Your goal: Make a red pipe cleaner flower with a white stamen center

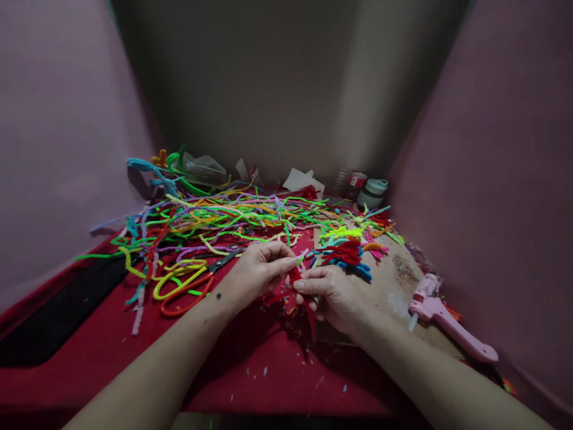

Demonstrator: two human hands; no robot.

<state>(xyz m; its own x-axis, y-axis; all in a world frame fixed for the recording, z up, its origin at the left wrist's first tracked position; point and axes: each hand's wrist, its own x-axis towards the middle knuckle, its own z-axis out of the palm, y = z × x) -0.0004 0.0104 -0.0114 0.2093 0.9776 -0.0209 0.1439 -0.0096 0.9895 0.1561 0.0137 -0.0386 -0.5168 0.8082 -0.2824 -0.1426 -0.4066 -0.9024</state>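
Your left hand point(268, 266) and right hand point(329, 292) are both closed in fingertip pinches on a red pipe cleaner point(312, 322), held well left of the glue gun point(434, 310), with a loose end hanging below your right fingers. A bit of green and pale pink shows at your left fingertips; how it joins the red is hidden.

To work it well, let the left pinch anchor the piece and the right fingers shape it, gripping close to the bend so the wire turns where you want it. Press lightly, as the fuzz would likely flatten, and mind the cut wire ends.

For room, use the stretch of red bench point(277, 370) left of the glue gun and nearer you; only small scraps point(265, 371) lie there, but the front edge is close. Left of the glue gun and farther off, the tangle of pipe cleaners point(250, 212) could snag your fingers, and the scissors point(218, 263) lie just beyond your left wrist. Swing right with care: the bundle of red loops point(347, 254) is left of the glue gun, near your right knuckles. Whether the gun is hot, you cannot tell.
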